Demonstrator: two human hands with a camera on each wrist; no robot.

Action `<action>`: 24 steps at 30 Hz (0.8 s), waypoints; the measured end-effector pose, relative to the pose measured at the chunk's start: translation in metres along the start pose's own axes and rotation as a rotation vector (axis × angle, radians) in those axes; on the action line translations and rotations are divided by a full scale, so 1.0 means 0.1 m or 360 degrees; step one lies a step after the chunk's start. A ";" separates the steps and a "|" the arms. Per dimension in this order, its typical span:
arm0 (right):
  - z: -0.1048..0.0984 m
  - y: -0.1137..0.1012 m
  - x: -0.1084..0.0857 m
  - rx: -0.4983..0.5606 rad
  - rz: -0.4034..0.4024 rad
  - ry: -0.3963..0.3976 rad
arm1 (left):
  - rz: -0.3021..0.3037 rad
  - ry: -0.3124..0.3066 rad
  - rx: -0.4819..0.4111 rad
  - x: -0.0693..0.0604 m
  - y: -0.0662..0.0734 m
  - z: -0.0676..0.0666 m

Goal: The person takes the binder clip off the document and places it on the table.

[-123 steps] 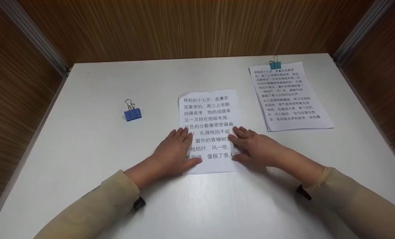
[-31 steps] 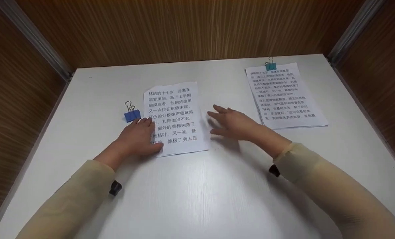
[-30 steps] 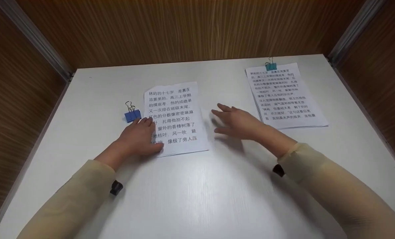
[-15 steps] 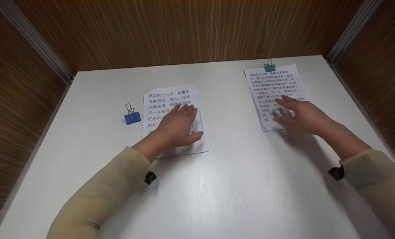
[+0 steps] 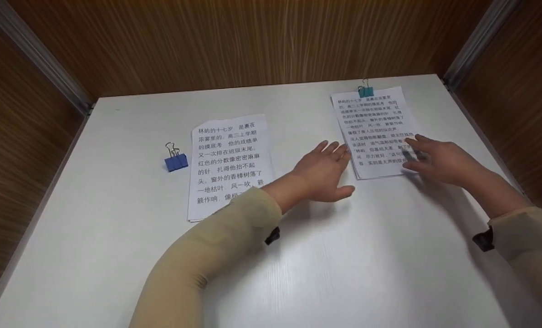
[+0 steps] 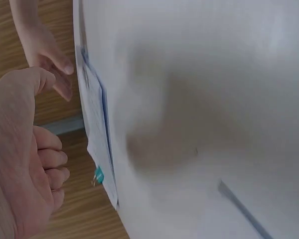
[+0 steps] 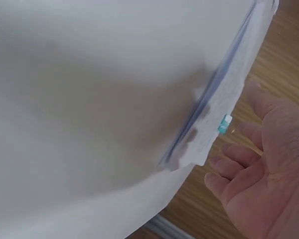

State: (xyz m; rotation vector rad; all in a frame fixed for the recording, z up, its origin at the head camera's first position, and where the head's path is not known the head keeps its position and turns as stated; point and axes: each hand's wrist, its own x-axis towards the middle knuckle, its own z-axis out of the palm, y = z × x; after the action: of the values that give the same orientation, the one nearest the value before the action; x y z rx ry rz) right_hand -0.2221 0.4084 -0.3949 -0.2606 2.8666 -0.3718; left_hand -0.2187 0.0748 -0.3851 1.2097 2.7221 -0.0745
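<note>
A stack of printed sheets (image 5: 371, 132) lies at the right, with a teal binder clip (image 5: 365, 92) on its top edge. My right hand (image 5: 448, 161) is over the stack's lower right part, fingers spread and holding nothing. At the stack's left edge is my left hand (image 5: 321, 173), its fingers extended; whether it touches the paper I cannot tell. In the left wrist view the teal clip (image 6: 98, 174) shows beyond my left hand (image 6: 25, 154). The right wrist view has my right hand (image 7: 269, 164) beside the clipped sheets (image 7: 217, 109).
Another stack of printed sheets (image 5: 227, 159) lies left of centre, its lower right corner behind my left sleeve. A blue binder clip (image 5: 176, 162) stands just left of it. Wood-grain panels (image 5: 253, 41) enclose the white table (image 5: 93, 205) at the back and sides.
My left hand has left the middle stack and moved right to the clipped stack. My right hand has also moved right, over that stack. Earlier, the middle stack shifted left towards the blue clip.
</note>
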 end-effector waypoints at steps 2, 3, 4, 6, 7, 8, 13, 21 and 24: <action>0.01 0.04 0.01 -0.0013 0.0008 -0.0003 | 0.0017 -0.0023 0.0007 0.08 0.07 0.02; 0.01 0.07 0.02 -0.0018 0.0011 -0.0006 | 0.0023 -0.0033 0.0012 0.12 0.10 0.03; 0.01 0.08 0.03 -0.0019 0.0019 -0.0007 | 0.0030 -0.0042 0.0019 0.16 0.13 0.05; 0.01 0.11 0.05 -0.0017 0.0030 -0.0009 | 0.0047 -0.0058 0.0025 0.22 0.18 0.08; 0.02 0.12 0.06 -0.0010 0.0040 -0.0014 | 0.0055 -0.0066 0.0025 0.25 0.20 0.10; 0.02 0.13 0.07 -0.0009 0.0047 -0.0018 | 0.0063 -0.0072 0.0024 0.28 0.21 0.12; 0.04 0.16 0.11 0.0029 0.0103 -0.0054 | 0.0082 -0.0108 0.0012 0.37 0.26 0.21; 0.12 0.21 0.15 -0.0017 0.0070 -0.0156 | 0.0044 -0.0199 0.0001 0.41 0.26 0.31; 0.14 0.21 0.15 -0.0033 0.0059 -0.0154 | 0.0049 -0.0210 0.0003 0.41 0.26 0.30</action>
State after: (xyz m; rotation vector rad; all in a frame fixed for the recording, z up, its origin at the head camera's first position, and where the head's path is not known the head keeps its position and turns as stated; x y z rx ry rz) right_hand -0.2360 0.4220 -0.4164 -0.2227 2.7774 -0.3137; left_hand -0.2226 0.1185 -0.4213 1.2022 2.5899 -0.1482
